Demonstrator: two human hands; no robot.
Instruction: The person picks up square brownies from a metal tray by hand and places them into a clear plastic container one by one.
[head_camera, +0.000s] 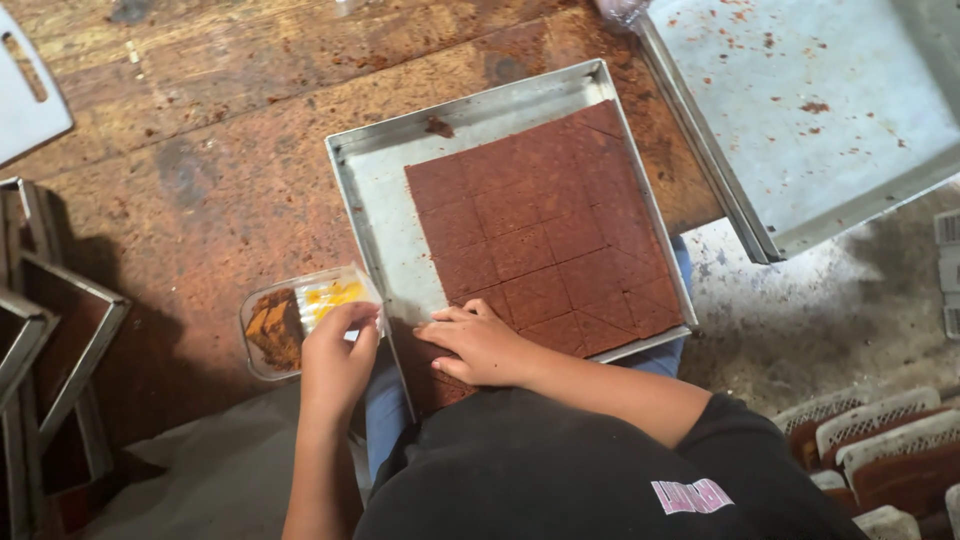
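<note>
The right hand (485, 345) lies flat, fingers spread, on cut brown squares (545, 235) in a metal tray (375, 190). The left hand (338, 355) grips a clear plastic container (290, 320) beside it. Both sit on a worn, stained wooden bench (200, 170); a bigger crumb-flecked tray (830, 120) overhangs grey concrete floor (850, 330).

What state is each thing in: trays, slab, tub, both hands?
Metal tray: on the wooden table, partly filled.
Brown slab: scored into squares, left strip gone.
Plastic tub: open, holds brown pieces.
Left hand: gripping the tub.
Right hand: flat on the slab's near corner.
Second tray: only crumbs.
</note>
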